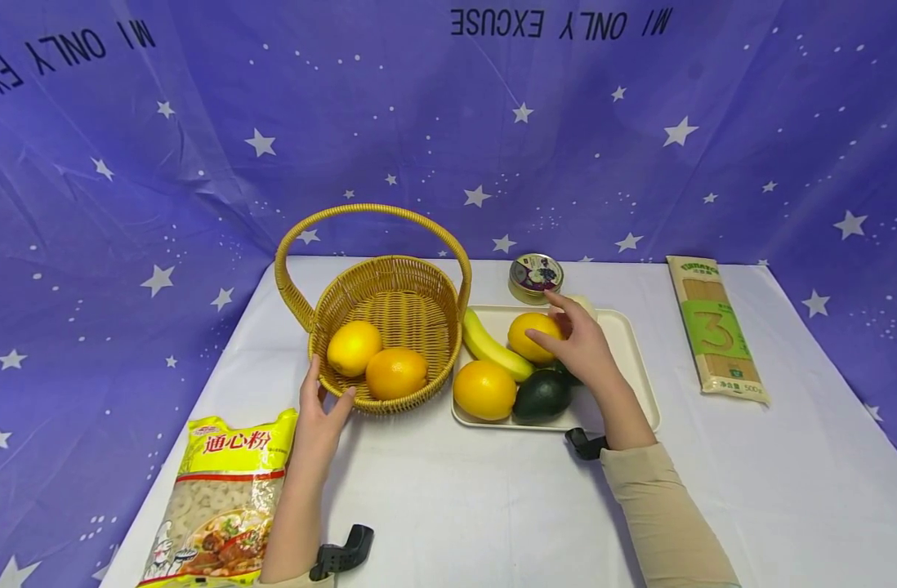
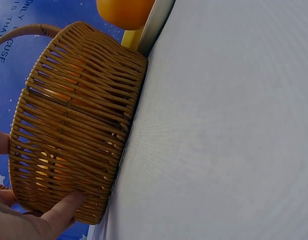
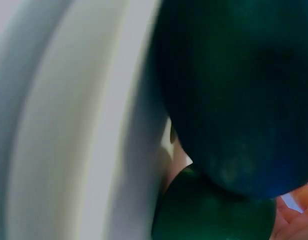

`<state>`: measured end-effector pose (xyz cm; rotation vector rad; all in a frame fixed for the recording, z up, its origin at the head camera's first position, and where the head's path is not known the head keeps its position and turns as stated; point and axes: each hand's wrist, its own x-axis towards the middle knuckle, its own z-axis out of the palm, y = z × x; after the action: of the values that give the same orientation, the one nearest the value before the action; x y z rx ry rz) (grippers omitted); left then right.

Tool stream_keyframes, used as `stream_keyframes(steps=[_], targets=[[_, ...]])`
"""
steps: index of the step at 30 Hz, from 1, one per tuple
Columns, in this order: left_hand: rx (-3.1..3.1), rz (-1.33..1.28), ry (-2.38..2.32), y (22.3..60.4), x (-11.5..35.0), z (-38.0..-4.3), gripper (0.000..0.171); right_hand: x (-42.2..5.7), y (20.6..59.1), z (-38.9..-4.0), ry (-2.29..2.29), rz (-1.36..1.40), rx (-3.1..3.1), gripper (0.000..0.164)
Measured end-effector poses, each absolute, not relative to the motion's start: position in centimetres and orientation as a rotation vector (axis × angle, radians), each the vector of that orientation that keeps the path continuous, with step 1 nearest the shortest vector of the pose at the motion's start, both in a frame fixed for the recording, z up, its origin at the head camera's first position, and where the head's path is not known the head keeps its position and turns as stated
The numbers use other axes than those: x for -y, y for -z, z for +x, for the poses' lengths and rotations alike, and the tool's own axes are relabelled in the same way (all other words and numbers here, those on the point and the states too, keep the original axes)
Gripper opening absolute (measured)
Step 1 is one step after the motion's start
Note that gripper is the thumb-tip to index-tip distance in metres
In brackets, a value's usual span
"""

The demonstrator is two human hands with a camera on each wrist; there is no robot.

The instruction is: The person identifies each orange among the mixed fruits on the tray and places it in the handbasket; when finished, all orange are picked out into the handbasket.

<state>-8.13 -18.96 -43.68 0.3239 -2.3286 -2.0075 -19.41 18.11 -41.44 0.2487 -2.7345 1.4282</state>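
A wicker basket point(image 1: 390, 322) with a tall handle contains two oranges point(image 1: 397, 373). My left hand point(image 1: 323, 420) holds its front left side, the thumb point(image 2: 66, 207) against the outer weave. To the right, a cream tray point(image 1: 628, 359) carries a banana point(image 1: 493, 347), a front orange point(image 1: 485, 390), a rear orange point(image 1: 531, 336) and a dark green avocado point(image 1: 542, 395). My right hand point(image 1: 581, 339) is over the rear orange with thumb and forefinger spread, the thumb overlapping it in the head view. A second dark green fruit point(image 3: 214, 212) shows under the first in the right wrist view, mostly hidden by the hand from above.
Behind the tray stands a round tin point(image 1: 535, 278). A packet of noodles point(image 1: 716, 331) lies at the right of the white table point(image 1: 485, 506). At the front left, a macaroni bag point(image 1: 220, 498) lies beside my left forearm. A purple starry cloth point(image 1: 390, 122) hangs behind.
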Motion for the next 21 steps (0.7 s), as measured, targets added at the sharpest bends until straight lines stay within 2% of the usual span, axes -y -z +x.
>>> stream_keyframes(steps=[21], targets=[[2.344,0.338,2.002,43.7,19.0,-8.1,0.081,-16.9,42.3,-19.4,-1.179,0.352,2.866,0.072]])
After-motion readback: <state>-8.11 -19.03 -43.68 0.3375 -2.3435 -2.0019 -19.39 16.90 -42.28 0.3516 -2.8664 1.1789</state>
